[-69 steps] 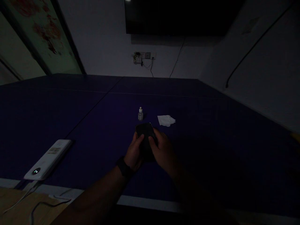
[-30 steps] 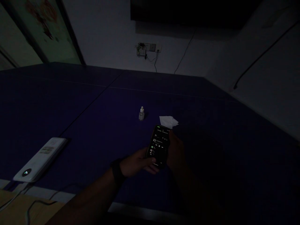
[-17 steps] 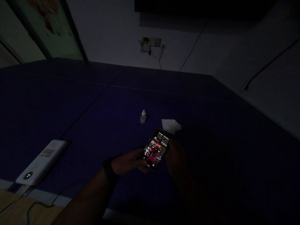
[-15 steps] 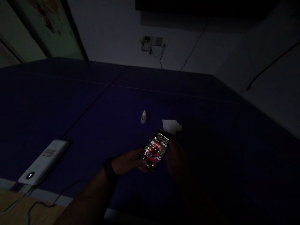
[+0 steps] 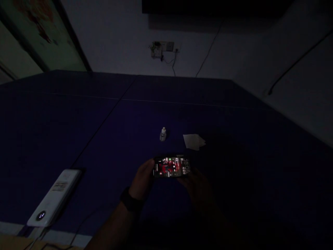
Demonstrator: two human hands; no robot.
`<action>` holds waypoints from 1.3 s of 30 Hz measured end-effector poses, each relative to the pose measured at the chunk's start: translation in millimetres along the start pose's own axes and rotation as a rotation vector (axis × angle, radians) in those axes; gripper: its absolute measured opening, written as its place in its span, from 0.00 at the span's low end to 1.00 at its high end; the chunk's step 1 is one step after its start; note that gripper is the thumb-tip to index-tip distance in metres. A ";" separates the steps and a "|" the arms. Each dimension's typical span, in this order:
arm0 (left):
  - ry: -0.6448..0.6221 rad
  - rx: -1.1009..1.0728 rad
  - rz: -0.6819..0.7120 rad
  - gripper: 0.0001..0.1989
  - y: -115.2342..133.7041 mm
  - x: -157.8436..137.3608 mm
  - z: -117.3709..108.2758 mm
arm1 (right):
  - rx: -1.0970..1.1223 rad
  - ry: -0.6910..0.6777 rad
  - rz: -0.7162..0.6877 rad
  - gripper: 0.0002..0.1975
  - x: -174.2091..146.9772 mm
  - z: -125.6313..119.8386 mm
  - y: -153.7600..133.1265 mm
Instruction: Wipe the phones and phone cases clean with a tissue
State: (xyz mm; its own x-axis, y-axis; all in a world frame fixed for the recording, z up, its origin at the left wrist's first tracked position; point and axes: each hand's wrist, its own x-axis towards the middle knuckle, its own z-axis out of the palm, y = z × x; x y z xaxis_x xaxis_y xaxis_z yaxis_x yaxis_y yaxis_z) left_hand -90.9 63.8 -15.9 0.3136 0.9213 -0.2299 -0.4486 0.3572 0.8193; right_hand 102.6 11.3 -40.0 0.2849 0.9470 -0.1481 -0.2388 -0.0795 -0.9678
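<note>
A lit smartphone (image 5: 170, 167) is held sideways between my two hands over the dark blue table (image 5: 109, 139). My left hand (image 5: 142, 178) is closed on its left end, with a dark band on the wrist. At the phone's right end, my right hand (image 5: 196, 184) grips it from below, its fingers dim in shadow. Beyond the phone stands a small dropper bottle (image 5: 163, 134), upright with a pale cap. To the bottle's right lies a crumpled white tissue (image 5: 194, 141), just past the phone and apart from it.
A white power bank (image 5: 56, 198) with a lit round display lies at the left front, cables (image 5: 39, 236) running from its near end. Wall sockets (image 5: 166, 47) with plugged-in cords are behind the table. A dark screen (image 5: 215, 7) hangs above. The room is very dim.
The phone has turned from a slanted upright hold to lying sideways, its top now to the right. Both hands moved with it. The whole view has shifted slightly.
</note>
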 end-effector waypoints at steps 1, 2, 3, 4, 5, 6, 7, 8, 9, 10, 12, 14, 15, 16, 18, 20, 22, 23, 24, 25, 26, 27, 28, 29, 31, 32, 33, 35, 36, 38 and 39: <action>0.028 -0.035 0.003 0.22 0.4 -1.2 1.5 | 0.064 0.005 0.078 0.16 -6.1 5.1 0.1; 0.048 -0.049 -0.002 0.22 1.5 -2.7 2.3 | 0.106 -0.011 0.146 0.19 -11.5 8.8 -0.9; 0.065 -0.044 -0.008 0.21 3.0 -4.1 2.6 | 0.118 -0.022 0.203 0.20 -15.9 10.6 -3.1; 0.074 -0.022 -0.014 0.21 4.7 -5.4 2.1 | 0.105 -0.027 0.240 0.22 -18.9 10.4 -6.5; 0.077 0.014 -0.019 0.21 6.3 -6.4 1.2 | 0.064 -0.029 0.254 0.22 -20.6 8.4 -10.9; 0.074 0.056 -0.021 0.21 7.8 -7.2 0.0 | 0.001 -0.029 0.253 0.21 -21.2 5.4 -16.3; 0.062 0.101 -0.022 0.22 9.0 -7.8 -1.1 | -0.072 -0.017 0.232 0.20 -20.8 1.9 -22.4; 0.040 0.142 -0.024 0.22 10.0 -8.2 -2.0 | -0.130 -0.018 0.199 0.19 -19.8 -1.3 -28.9; 0.006 0.180 -0.031 0.23 10.9 -8.8 -2.2 | -0.172 -0.031 0.180 0.18 -18.6 -3.4 -35.6; -0.035 0.216 -0.040 0.23 11.9 -9.6 -1.6 | -0.201 -0.052 0.174 0.18 -17.5 -4.1 -42.0; -0.121 0.299 -0.053 0.23 14.1 -12.0 1.7 | -0.247 -0.119 0.201 0.19 -16.6 -1.0 -52.3; -0.186 0.396 -0.048 0.23 16.8 -15.4 6.9 | -0.293 -0.225 0.231 0.17 -18.0 5.7 -57.0; -0.205 0.442 -0.040 0.22 18.3 -17.4 9.7 | -0.331 -0.271 0.230 0.16 -19.5 9.3 -56.9; -0.222 0.482 -0.031 0.22 19.8 -19.4 12.3 | -0.380 -0.298 0.224 0.16 -21.3 12.5 -55.4; -0.248 0.544 -0.017 0.20 22.7 -23.7 16.5 | -0.473 -0.278 0.195 0.17 -26.1 16.7 -49.7; -0.261 0.594 -0.016 0.20 25.6 -28.6 19.5 | -0.517 -0.233 0.171 0.18 -32.2 17.7 -43.1; -0.255 0.595 -0.028 0.21 28.0 -34.9 22.0 | -0.522 -0.196 0.141 0.19 -39.6 15.9 -37.8; -0.242 0.566 -0.031 0.22 28.8 -38.8 23.1 | -0.508 -0.174 0.120 0.19 -43.5 14.3 -35.7; -0.235 0.523 -0.035 0.22 29.3 -43.2 24.1 | -0.488 -0.153 0.103 0.20 -47.4 12.4 -34.0; -0.233 0.474 -0.036 0.22 29.3 -47.9 24.9 | -0.463 -0.135 0.090 0.21 -51.1 10.3 -32.5; -0.229 0.424 -0.033 0.22 29.1 -53.0 25.6 | -0.439 -0.119 0.079 0.22 -54.6 8.3 -31.3; -0.236 0.394 -0.039 0.22 28.6 -58.2 26.1 | -0.416 -0.110 0.076 0.22 -57.6 6.4 -30.5; -0.227 0.385 -0.038 0.21 28.1 -63.4 26.4 | -0.396 -0.117 0.084 0.22 -60.1 5.1 -30.1; -0.208 0.402 -0.035 0.20 27.8 -68.4 26.6 | -0.377 -0.139 0.099 0.21 -62.1 4.3 -30.4; -0.172 0.500 -0.011 0.19 27.9 -77.4 26.8 | -0.348 -0.212 0.127 0.19 -64.5 4.9 -33.4; -0.162 0.555 -0.003 0.18 28.5 -81.3 27.0 | -0.347 -0.252 0.131 0.18 -64.9 6.1 -36.1; -0.161 0.604 0.003 0.18 29.4 -84.9 27.2 | -0.354 -0.292 0.125 0.17 -65.1 7.9 -39.3; -0.170 0.662 0.004 0.18 32.0 -90.6 28.2 | -0.374 -0.348 0.098 0.17 -64.9 11.6 -46.1; -0.173 0.677 -0.001 0.18 33.5 -92.7 28.8 | -0.374 -0.372 0.091 0.18 -64.8 13.2 -48.9; -0.185 0.693 -0.012 0.18 36.6 -95.7 29.9 | -0.352 -0.420 0.101 0.19 -65.3 14.9 -52.2; -0.196 0.695 -0.020 0.18 38.0 -96.6 30.4 | -0.336 -0.438 0.115 0.20 -66.1 15.0 -52.3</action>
State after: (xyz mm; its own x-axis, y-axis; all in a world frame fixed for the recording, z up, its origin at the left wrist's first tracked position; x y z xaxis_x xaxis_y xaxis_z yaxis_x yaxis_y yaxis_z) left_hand -112.8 -16.3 53.4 0.4900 0.8478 -0.2028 0.1745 0.1326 0.9757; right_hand 82.4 -42.4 23.5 -0.1545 0.9614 -0.2277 0.0833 -0.2169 -0.9726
